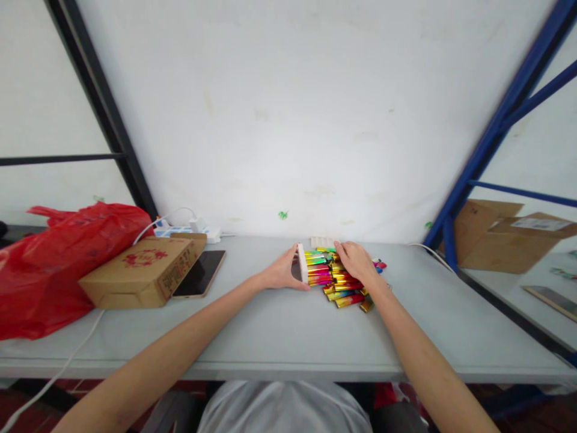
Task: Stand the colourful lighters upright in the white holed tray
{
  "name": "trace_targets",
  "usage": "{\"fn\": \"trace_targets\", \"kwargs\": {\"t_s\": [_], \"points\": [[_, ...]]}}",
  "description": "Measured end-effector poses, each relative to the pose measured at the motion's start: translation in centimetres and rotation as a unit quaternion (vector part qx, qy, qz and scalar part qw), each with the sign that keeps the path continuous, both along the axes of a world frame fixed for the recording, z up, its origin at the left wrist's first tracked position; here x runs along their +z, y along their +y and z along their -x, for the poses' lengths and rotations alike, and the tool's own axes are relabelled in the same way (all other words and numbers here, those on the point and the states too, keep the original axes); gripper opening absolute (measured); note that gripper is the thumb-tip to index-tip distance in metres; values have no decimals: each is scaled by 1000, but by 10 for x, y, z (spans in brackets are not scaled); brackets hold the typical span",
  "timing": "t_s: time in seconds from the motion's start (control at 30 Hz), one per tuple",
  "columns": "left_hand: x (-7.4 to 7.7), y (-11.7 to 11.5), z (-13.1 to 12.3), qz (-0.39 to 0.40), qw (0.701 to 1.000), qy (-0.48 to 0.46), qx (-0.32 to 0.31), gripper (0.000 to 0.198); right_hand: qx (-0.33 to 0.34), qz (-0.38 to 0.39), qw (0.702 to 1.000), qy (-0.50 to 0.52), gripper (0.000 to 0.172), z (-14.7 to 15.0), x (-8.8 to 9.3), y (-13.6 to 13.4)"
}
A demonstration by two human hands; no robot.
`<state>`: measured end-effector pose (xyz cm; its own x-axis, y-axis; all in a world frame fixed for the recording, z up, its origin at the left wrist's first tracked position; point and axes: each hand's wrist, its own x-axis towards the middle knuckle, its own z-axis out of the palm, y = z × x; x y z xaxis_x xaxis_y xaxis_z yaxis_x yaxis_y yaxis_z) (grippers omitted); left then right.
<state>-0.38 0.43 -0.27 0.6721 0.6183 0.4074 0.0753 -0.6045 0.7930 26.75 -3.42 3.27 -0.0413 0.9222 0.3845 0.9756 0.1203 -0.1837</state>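
My left hand is closed around a thin white holder, which stands on its edge. Several shiny foil-wrapped tubes in gold, green and magenta lie in a row with their ends against the holder's right side. My right hand reaches over the heap of tubes from the right, its fingers bent down at the heap's far side. What those fingertips grip is hidden. More tubes lie loose below and to the right of this hand. Just behind the heap is a small off-white ridged piece.
On the left are a red plastic bag, a cardboard box, a dark-screened phone or tablet and a power strip with white cables. The blue metal frame rises at right, with an open carton beyond it.
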Motion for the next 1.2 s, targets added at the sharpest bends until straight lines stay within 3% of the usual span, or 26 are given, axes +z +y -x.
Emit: {"fn": "trace_targets", "kwargs": {"t_s": [0.17,0.3,0.47,0.7,0.83,1.0,1.2], "points": [[-5,2,0,0,1000,5,16,127,98,-55,993,20,44,18,1,0],[-7,4,0,-2,1000,8,30,129,171,-90,981,30,47,54,-7,0],[-6,5,2,-11,1000,9,17,114,211,-3,977,-37,49,75,-26,3],[-4,5,2,-4,1000,3,4,104,192,25,979,-66,47,73,-21,-2],[-1,3,3,-1,999,18,28,109,147,35,986,-75,45,68,-17,-8],[4,4,12,-31,999,22,12,99,95,76,990,-75,45,48,-13,-10],[7,7,23,-28,997,52,42,113,74,98,991,-52,45,31,-9,-11]]}}
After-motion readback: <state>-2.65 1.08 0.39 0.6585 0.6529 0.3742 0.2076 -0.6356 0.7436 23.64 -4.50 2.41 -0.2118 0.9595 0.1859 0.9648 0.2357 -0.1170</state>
